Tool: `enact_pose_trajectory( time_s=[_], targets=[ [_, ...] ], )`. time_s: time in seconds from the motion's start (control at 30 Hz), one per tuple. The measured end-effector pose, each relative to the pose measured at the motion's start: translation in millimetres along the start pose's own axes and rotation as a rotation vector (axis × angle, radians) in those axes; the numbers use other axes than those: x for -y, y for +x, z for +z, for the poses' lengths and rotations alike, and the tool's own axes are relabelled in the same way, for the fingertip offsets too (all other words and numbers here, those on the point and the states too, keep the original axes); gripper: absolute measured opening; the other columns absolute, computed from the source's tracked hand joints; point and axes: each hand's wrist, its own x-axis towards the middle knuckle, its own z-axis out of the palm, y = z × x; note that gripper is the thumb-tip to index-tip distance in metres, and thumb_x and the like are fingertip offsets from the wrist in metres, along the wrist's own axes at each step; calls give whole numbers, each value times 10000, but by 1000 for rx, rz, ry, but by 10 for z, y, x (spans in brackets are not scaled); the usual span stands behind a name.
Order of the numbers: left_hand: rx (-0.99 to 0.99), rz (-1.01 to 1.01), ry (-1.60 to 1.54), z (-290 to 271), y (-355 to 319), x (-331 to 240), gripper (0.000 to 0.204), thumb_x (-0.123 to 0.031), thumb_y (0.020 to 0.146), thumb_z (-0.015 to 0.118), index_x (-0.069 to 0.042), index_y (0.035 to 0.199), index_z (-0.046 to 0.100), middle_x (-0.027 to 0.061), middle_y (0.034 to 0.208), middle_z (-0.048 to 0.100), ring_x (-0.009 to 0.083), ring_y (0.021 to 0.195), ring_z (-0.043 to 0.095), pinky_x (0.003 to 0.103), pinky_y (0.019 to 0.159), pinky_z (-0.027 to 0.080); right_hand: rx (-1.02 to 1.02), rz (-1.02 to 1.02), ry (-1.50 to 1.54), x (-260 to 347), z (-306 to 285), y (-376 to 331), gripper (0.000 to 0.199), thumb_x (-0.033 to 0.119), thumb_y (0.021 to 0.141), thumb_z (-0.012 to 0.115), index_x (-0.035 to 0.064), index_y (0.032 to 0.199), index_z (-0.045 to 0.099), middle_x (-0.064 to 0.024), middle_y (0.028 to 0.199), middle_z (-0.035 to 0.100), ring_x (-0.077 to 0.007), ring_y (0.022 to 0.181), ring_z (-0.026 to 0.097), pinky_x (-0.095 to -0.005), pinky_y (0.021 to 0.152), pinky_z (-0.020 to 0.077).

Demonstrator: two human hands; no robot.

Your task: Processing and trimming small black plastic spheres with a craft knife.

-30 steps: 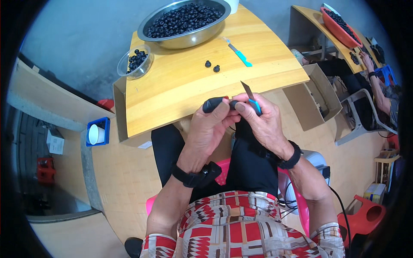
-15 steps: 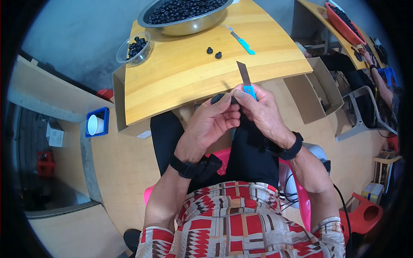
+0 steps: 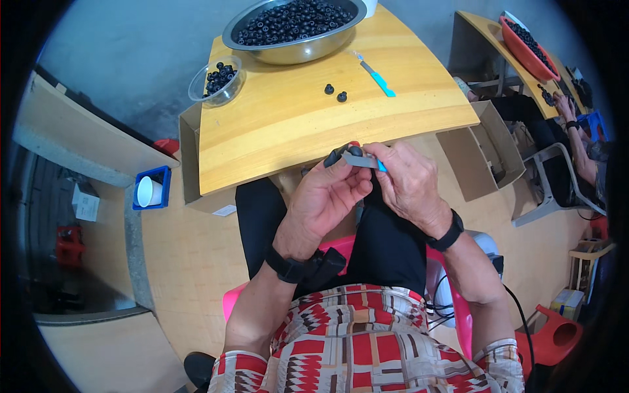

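My left hand (image 3: 331,200) is closed in a pinch beyond my knees, by the table's near edge. A small black rubber part (image 3: 355,150) sits at its fingertips. A black covering (image 3: 334,156) wraps a digit there, and a bit of red shows beside it. My right hand (image 3: 409,183) grips a small knife (image 3: 362,161) by its turquoise handle, mostly hidden in the fingers. The knife's blade points left, over my left fingertips, against or just in front of the black part; contact cannot be made out. Two loose black parts (image 3: 342,96) stand on the wooden table (image 3: 275,131).
A metal basin (image 3: 301,49) heaped with black parts stands at the back. Left of it is a clear plastic bowl (image 3: 196,88) with several more. Another turquoise knife (image 3: 379,80) lies to the right. Cardboard boxes (image 3: 462,160) flank the table; a co-worker's hand (image 3: 563,105) is far right.
The knife has swung from pointing up and away to lying leftward across my left fingertips. My right hand has turned over. The view has shifted slightly.
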Motion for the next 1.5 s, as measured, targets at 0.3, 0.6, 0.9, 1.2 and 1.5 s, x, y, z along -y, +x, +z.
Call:
enact_pose_trajectory(
  time_s=[0.3, 0.6, 0.9, 1.2, 1.5],
  targets=[
    [11, 24, 36, -21, -27, -22, 256, -102, 834, 570, -10, 1066, 515, 110, 904, 590, 188, 801, 593, 321, 703, 518, 27, -5, -80, 3, 0, 2, 316, 60, 669, 634, 73, 973, 547, -73, 660, 480, -237, 634, 537, -335, 501, 432],
    [0, 59, 86, -59, -8, -20, 221, -92, 824, 581, -10, 1024, 535, 110, 891, 595, 193, 781, 600, 326, 688, 521, 30, 7, -98, 33, -18, 16, 337, 53, 647, 643, 68, 969, 545, -73, 672, 487, -236, 639, 541, -335, 507, 438],
    [-22, 72, 161, 18, -45, -29, 173, -76, 821, 579, -12, 980, 555, 113, 868, 606, 193, 768, 610, 317, 677, 525, 10, 9, -104, -22, -24, 10, 325, 42, 649, 635, 68, 961, 547, -71, 673, 490, -233, 635, 542, -330, 504, 431],
    [26, 91, 150, -9, -41, -18, 164, -59, 812, 584, -13, 967, 556, 105, 847, 612, 195, 772, 617, 322, 678, 534, -17, -23, -49, 47, -34, 13, 295, 55, 666, 631, 76, 951, 563, -65, 662, 494, -221, 623, 536, -322, 504, 425],
    [27, 98, 190, -6, -44, -50, 160, -51, 808, 584, -6, 961, 564, 110, 845, 615, 196, 768, 618, 322, 676, 534, 14, -11, -80, 67, -42, 29, 304, 55, 662, 640, 72, 955, 560, -65, 664, 496, -221, 626, 537, -319, 516, 428]
  ],
)
